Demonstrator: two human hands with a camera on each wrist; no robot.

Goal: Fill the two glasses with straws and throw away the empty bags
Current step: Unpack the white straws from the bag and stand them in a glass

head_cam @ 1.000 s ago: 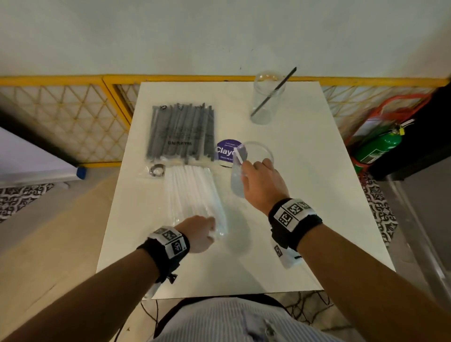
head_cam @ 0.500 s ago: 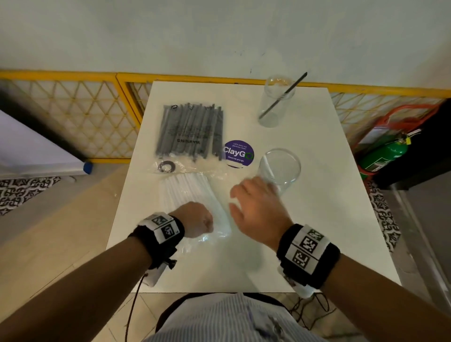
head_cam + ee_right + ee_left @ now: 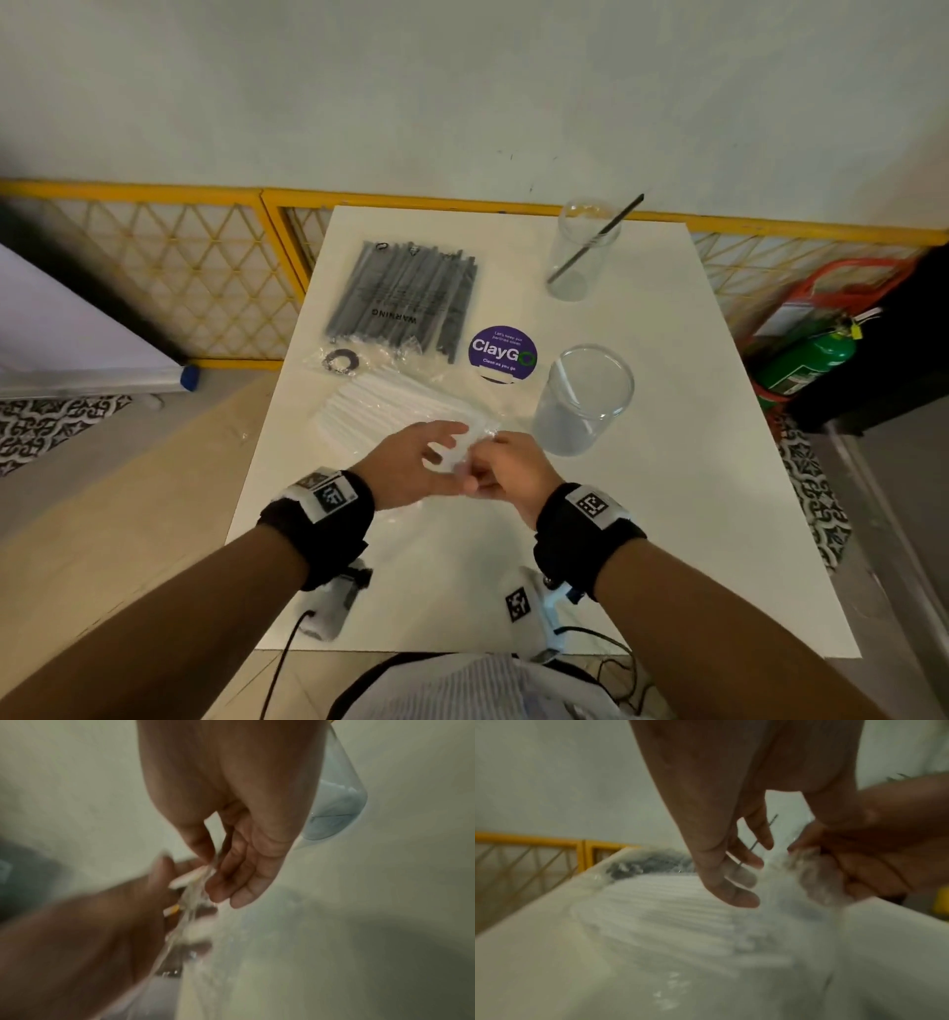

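A clear bag of white straws (image 3: 390, 411) lies on the white table (image 3: 667, 514) in front of me. My right hand (image 3: 482, 473) pinches the bag's crumpled near end (image 3: 197, 892) between thumb and fingers. Just left of that plastic is my left hand (image 3: 447, 452), its fingers (image 3: 746, 880) spread and loosely curved, holding nothing. The near glass (image 3: 585, 401) stands empty to the right of both hands. At the back, the far glass (image 3: 580, 252) holds one black straw (image 3: 595, 239). A bag of black straws (image 3: 405, 298) lies at the back left.
A purple round sticker (image 3: 503, 352) sits between the black straw bag and the near glass. A yellow lattice railing (image 3: 179, 277) runs behind and left of the table. A green extinguisher (image 3: 806, 360) stands on the floor at the right.
My right hand left the near glass, which stands upright on the table, and came to the white straw bag's end. My left hand opened from a fist on that end.
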